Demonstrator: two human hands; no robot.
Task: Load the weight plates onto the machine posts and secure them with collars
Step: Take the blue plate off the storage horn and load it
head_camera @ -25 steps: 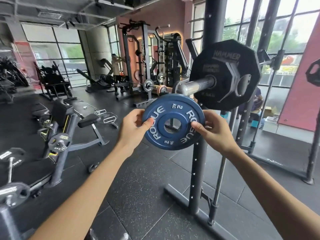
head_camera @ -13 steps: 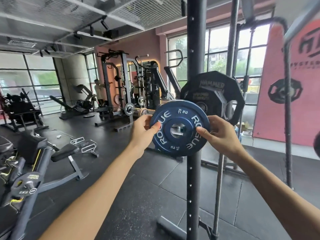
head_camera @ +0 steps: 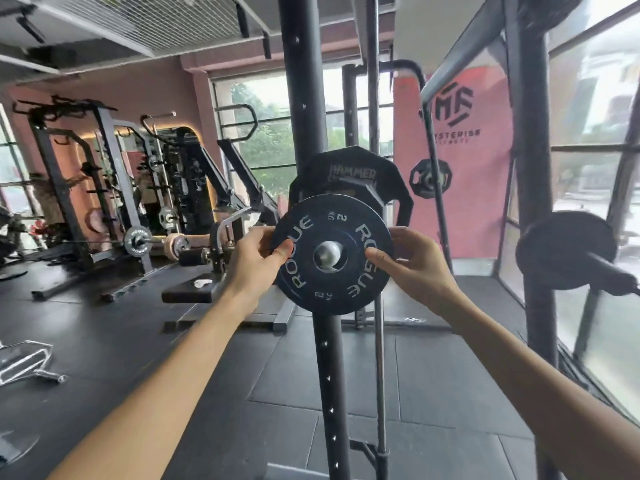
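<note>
Left hand point(head_camera: 254, 259) grips the left rim of the blue Rogue plate point(head_camera: 325, 284), thumb pressed flat on its face beside the lettering and fingers curled round behind the edge. That plate is held upright at chest height, face toward the camera, with the steel post end point(head_camera: 328, 255) showing in its centre hole; how far the plate sits on the post cannot be told. Just behind it, on the same post, hangs a larger black Hammer plate point(head_camera: 351, 173). On the opposite rim the right hand point(head_camera: 415, 268) holds the plate the same way, thumb on the face and fingers wrapped behind. Around them, at far left a chrome handle point(head_camera: 24, 358) lies on the dark rubber floor, and a power rack point(head_camera: 104, 168) carries a barbell with a small plate point(head_camera: 138, 240). A black upright point(head_camera: 303, 98) with a row of holes runs top to bottom directly behind both plates, a thin guide rod point(head_camera: 380, 358) just beside it. Further right stands a pink banner point(head_camera: 478, 202), and a second black plate point(head_camera: 564, 251), blurred, sits on its own bar well apart from the hands.
</note>
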